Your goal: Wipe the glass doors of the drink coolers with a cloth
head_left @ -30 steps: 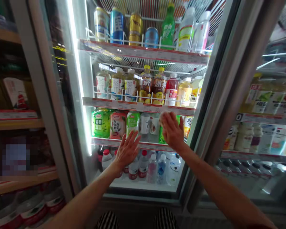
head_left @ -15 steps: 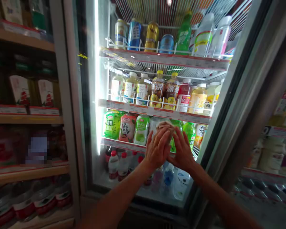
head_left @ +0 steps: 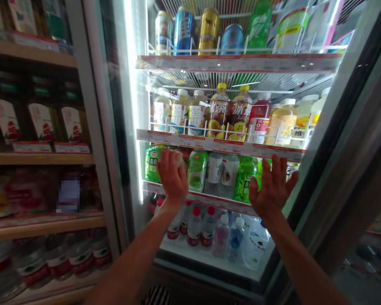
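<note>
My left hand [head_left: 173,174] is raised in front of the cooler's third shelf, palm forward and fingers together over a red-labelled bottle. A bit of pale cloth [head_left: 179,157] shows at its fingertips. My right hand [head_left: 273,188] is up at the same height further right, fingers spread and holding nothing, in front of a green bottle [head_left: 245,178]. Between the hands stand a light green bottle [head_left: 197,169] and two clear bottles [head_left: 222,173]. I cannot tell whether the palms touch glass.
The lit cooler holds cans [head_left: 184,27] on the top shelf, tea bottles [head_left: 219,112] below, and small red-capped water bottles [head_left: 195,226] at the bottom. Wooden shelves [head_left: 34,159] with cartons stand to the left. A metal door frame [head_left: 343,140] slants on the right.
A second ago the right hand held the cloth; half a second ago both hands met over it at the middle. Now they have parted, left hand to the left with the cloth, right hand to the right.
</note>
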### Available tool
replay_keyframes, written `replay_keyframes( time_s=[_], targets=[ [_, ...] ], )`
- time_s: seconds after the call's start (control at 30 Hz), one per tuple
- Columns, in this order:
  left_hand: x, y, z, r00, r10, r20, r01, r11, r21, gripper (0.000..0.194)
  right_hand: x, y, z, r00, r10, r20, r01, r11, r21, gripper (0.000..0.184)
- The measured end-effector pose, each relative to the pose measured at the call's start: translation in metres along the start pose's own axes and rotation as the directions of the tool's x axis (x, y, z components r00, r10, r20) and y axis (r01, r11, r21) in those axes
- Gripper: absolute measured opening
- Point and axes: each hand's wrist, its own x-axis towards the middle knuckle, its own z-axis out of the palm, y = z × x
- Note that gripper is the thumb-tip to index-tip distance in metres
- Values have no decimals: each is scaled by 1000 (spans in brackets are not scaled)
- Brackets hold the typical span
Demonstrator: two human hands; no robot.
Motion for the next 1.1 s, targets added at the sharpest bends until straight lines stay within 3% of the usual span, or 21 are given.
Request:
replay_keyframes(
  time_s=[0.07, 0.13, 0.17, 0.2, 0.23, 0.3, 0.37, 0.43, 0.47, 0.53, 0.6, 0.67, 0.7, 0.73, 0.8, 0.9, 0.97, 1.0, 1.07, 1.1],
  targets=[
    [-11, 28, 6, 964, 243, 108, -230, 966, -116, 50, 1, -1, -1, 1000, 6, 11, -6, 1000, -7, 60],
    [-21, 54, 11, 836, 514, 192, -470, 851, -234, 49, 1, -1, -2, 1000, -4, 10, 4, 1000, -6, 58],
    [-22, 59, 12, 774, 594, 217, -538, 799, -268, 48, 1, -1, -2, 1000, -11, 6, 11, 1000, -2, 58],
    [-21, 56, 11, 741, 631, 230, -572, 772, -276, 46, 0, 0, -3, 1000, -18, 2, 18, 1000, 5, 57],
    [-16, 46, 9, 747, 623, 234, -570, 780, -256, 45, -1, 0, -3, 1000, -22, 0, 22, 1000, 12, 57],
    [2, 9, 1, 837, 509, 201, -485, 860, -157, 42, -3, 1, -3, 1000, -14, -3, 14, 1000, 22, 57],
    [20, -32, -8, 962, 261, 76, -259, 965, -41, 43, -4, 1, -2, 1000, 4, -9, -4, 1000, 26, 57],
    [27, -53, -13, 998, 48, -28, -48, 999, -6, 43, -5, 0, -1, 1000, 17, -19, -16, 1000, 26, 57],
    [24, -54, -14, 999, 13, -38, -13, 1000, -11, 44, -5, 0, 0, 1000, 19, -22, -19, 1000, 25, 57],
    [9, -38, -13, 995, 100, 20, -99, 994, -45, 47, -6, 0, 1, 1000, 19, -24, -18, 1000, 21, 57],
    [-11, -18, -10, 933, 332, 139, -318, 941, -113, 48, -6, 0, 1, 999, 14, -29, -13, 1000, 16, 57],
    [-22, -15, -10, 848, 486, 209, -461, 873, -160, 45, -6, 1, 0, 999, 1, -34, -1, 1000, 18, 56],
    [-22, -22, -12, 849, 488, 204, -465, 872, -150, 43, -6, 2, -1, 999, -6, -34, 6, 1000, 21, 56],
    [-19, -35, -14, 875, 449, 179, -434, 893, -121, 43, -7, 2, -1, 999, -9, -34, 10, 1000, 25, 55],
    [-7, -68, -21, 962, 269, 57, -267, 963, -36, 44, -7, 1, -1, 1000, -3, -29, 4, 1000, 26, 54],
    [10, -96, -24, 994, 64, -93, -61, 998, 33, 47, -8, -2, 0, 1000, 19, -25, -19, 1000, 10, 53],
    [10, -82, -20, 996, 41, -81, -39, 999, 37, 49, -9, -3, 0, 999, 31, -17, -31, 1000, 5, 53],
    [8, -69, -17, 996, 83, -37, -82, 996, 21, 51, -9, -4, 0, 999, 37, -10, -37, 999, 4, 53],
    [3, -42, -11, 962, 259, 86, -256, 966, -41, 53, -10, -4, 0, 999, 46, 5, -46, 999, 2, 53],
    [1, -33, -10, 919, 368, 143, -360, 930, -79, 52, -10, -4, 0, 999, 47, 11, -47, 999, 1, 53]
  ],
)
